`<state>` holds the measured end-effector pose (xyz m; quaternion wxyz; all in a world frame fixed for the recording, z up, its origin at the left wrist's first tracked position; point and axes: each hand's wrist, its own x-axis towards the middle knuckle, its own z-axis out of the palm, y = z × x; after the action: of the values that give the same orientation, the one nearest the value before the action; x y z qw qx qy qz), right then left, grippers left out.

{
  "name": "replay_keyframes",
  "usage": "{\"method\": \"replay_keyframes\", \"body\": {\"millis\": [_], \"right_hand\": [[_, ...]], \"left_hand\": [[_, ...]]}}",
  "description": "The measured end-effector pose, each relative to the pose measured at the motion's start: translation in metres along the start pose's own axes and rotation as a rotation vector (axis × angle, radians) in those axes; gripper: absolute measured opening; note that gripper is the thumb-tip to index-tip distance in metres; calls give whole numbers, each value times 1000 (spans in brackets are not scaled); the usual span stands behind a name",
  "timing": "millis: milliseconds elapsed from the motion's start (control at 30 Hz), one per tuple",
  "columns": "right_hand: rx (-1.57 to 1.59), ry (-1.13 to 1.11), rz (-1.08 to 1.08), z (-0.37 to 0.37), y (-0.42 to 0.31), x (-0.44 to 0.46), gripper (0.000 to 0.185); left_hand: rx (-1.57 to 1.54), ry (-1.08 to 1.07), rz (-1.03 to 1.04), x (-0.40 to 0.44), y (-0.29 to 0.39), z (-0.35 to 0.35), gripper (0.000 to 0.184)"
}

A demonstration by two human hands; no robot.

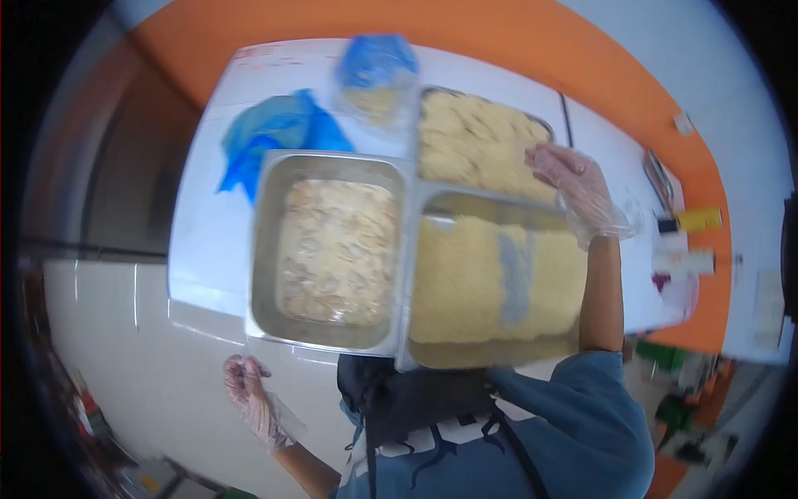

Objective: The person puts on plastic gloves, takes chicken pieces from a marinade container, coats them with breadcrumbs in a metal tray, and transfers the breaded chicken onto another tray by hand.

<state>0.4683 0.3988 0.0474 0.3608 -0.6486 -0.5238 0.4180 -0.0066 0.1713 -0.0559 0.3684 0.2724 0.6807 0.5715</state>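
My left hand [256,399], in a clear plastic glove, hangs below the front left corner of a steel pan [264,249], its fingers curled together. Pieces in a pale, wet batter [341,249] lie in that pan. Over the right edge of a tray of breaded pieces [474,145] is my right hand [565,175], also gloved, with fingers bent together; whether anything is between them is too blurred to tell. Nearer me, a second steel pan [449,353] holds yellowish crumbs [465,283], with a bare strip of metal showing in the middle.
At the back of the white table [204,249] stands a blue and clear bag [378,79] of crumbs. A blue plastic bag [274,133] lies to its left. Toward the right edge are a yellow item [700,219] and other small things.
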Motion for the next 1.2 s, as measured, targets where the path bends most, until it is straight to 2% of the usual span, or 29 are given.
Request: {"method": "replay_keyframes", "body": {"millis": [100,167,233,300,367,433,533,633,733,867,933,1033,1133,1200], "right_hand": [[-107,-182,185,-89,113,-57,39],[-702,-250,247,-107,155,-104,39],[-1050,-177,-238,-121,258,-143,50],[-1196,-93,-315,-97,238,-176,57],[-1201,-161,-255,-84,243,-179,64],[-1086,-336,-109,-80,272,-174,73],[-595,-610,344,-91,250,-158,82],[-194,-406,236,-101,180,-166,77],[-441,-507,339,-115,145,-169,82],[-563,-548,402,-88,222,-172,83],[-615,-576,450,-77,231,-175,84],[-55,-430,587,-62,207,-167,88],[-518,-557,397,-60,235,-167,78],[-440,-591,409,-34,229,-160,68]], "left_hand": [[30,-31,74,-18,2,22,13],[22,-132,121,-15,2,27,13],[32,-180,162,-22,5,38,16],[71,-192,183,-28,11,51,22],[98,-238,181,-20,18,60,22],[98,-245,183,-29,16,62,23],[76,-219,179,-46,15,69,20],[44,-209,189,-61,18,86,14],[29,-188,172,-65,16,81,13],[-45,-153,157,-69,-2,88,13],[-65,-137,128,-75,2,89,13],[-95,-105,124,-78,5,88,13],[-105,-102,130,-72,0,84,14],[-111,-114,134,-69,-9,81,14]]}}
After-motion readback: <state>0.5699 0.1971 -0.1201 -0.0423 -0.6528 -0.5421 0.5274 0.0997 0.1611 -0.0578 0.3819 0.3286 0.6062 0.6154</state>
